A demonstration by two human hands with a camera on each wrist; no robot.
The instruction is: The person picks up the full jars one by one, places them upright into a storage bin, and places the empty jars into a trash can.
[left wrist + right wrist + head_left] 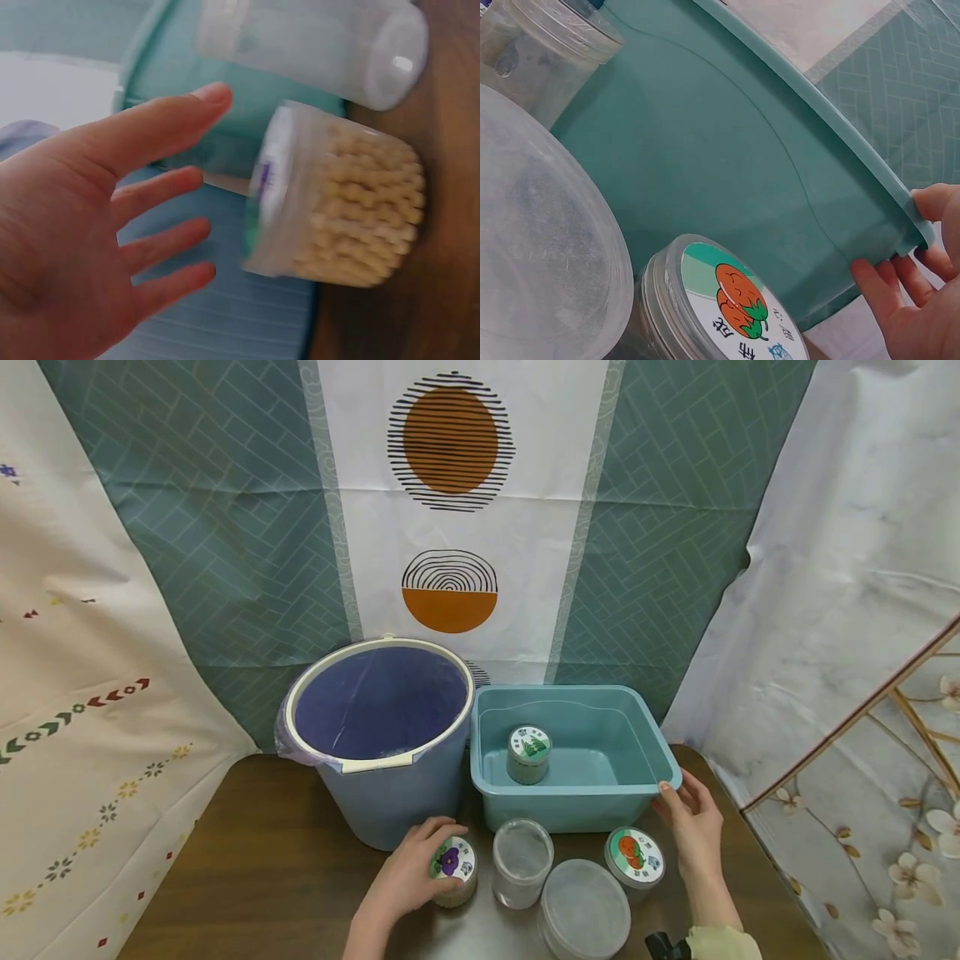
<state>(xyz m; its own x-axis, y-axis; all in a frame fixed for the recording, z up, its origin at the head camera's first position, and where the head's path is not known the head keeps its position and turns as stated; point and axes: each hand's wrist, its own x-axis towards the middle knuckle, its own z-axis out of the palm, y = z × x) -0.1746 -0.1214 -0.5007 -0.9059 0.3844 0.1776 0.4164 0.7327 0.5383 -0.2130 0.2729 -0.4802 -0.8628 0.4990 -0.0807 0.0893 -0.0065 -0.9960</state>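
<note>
Flower-lidded jar [337,199] stands on the bench [247,860] just beside the left hand [408,872], its fingers spread, unclenched; the right hand [693,827] grips the teal tub [570,810].

Table [232,852] is brown wood-look. Behind it: green brick-pattern drape [210,527], white centre panel [543,552]. Left of table: cream patterned cloth [82,652]; right: white floral cloth [825,610].

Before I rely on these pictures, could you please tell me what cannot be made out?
Wide container: base, cut off by head view's bottom edge.
Leaf-labelled jar: contents, too small in head view.
Fruit-labelled jar: contents, hidden under its lid in head view.
Flower-labelled jar: fine lettering, too small in head view, edge-on and blurred in left wrist view.
</note>
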